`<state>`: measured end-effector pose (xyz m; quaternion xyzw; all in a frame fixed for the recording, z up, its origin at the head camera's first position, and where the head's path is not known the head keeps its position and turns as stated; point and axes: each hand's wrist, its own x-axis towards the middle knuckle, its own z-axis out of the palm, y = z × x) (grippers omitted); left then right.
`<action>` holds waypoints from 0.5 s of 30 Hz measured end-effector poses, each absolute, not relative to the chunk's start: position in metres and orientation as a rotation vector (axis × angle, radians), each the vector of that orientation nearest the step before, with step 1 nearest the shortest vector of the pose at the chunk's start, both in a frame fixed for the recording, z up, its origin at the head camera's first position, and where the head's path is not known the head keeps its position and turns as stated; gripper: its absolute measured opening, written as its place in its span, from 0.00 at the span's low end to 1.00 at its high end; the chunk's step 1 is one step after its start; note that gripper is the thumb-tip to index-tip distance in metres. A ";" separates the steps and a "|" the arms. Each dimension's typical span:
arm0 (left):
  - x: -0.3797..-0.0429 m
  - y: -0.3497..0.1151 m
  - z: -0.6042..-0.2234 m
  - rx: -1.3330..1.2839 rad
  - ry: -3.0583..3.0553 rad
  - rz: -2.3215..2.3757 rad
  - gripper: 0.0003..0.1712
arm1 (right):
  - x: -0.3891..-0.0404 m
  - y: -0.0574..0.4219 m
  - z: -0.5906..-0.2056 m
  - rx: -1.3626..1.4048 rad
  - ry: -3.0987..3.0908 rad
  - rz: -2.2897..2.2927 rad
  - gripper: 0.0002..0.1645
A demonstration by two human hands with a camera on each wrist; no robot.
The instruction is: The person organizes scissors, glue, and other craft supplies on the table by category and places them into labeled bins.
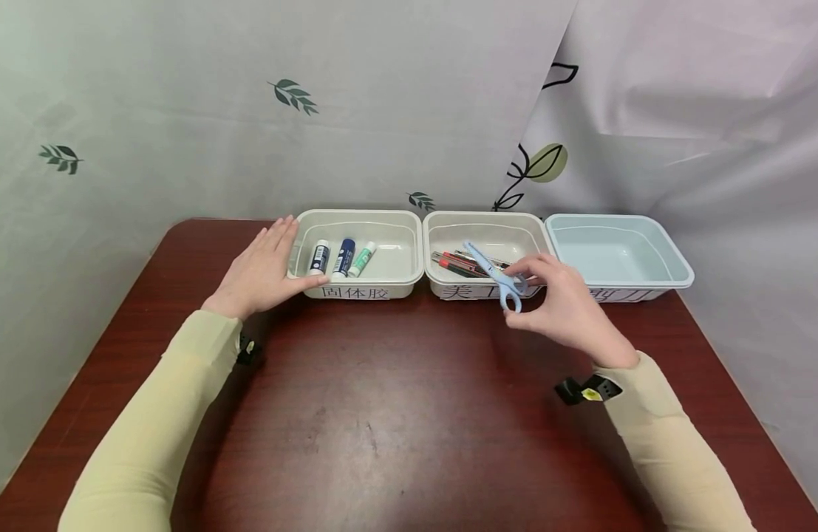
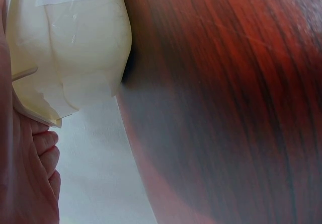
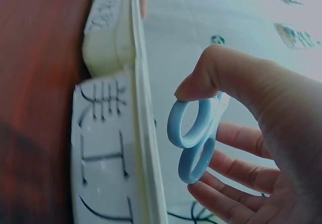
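My right hand pinches light blue scissors by the finger loops, above the front of the middle bin. The blades point away from me, toward the back left. In the right wrist view the thumb presses one blue loop and the other fingers lie behind. My left hand rests on the left end of the left bin, fingers straight and thumb along the front rim. Several red and black utility knives lie in the middle bin, partly covered by the scissors.
In the left bin lie two dark blue glue sticks and a green one. A light blue bin stands at the right end of the row. Labels mark the bin fronts. A patterned curtain hangs behind the dark red table.
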<state>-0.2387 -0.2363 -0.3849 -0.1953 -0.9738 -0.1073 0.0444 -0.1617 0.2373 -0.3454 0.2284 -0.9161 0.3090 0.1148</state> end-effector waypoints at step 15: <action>-0.239 -0.235 -0.386 -0.599 -2.972 -0.327 0.68 | -0.176 0.286 -0.324 0.450 -2.692 0.884 0.29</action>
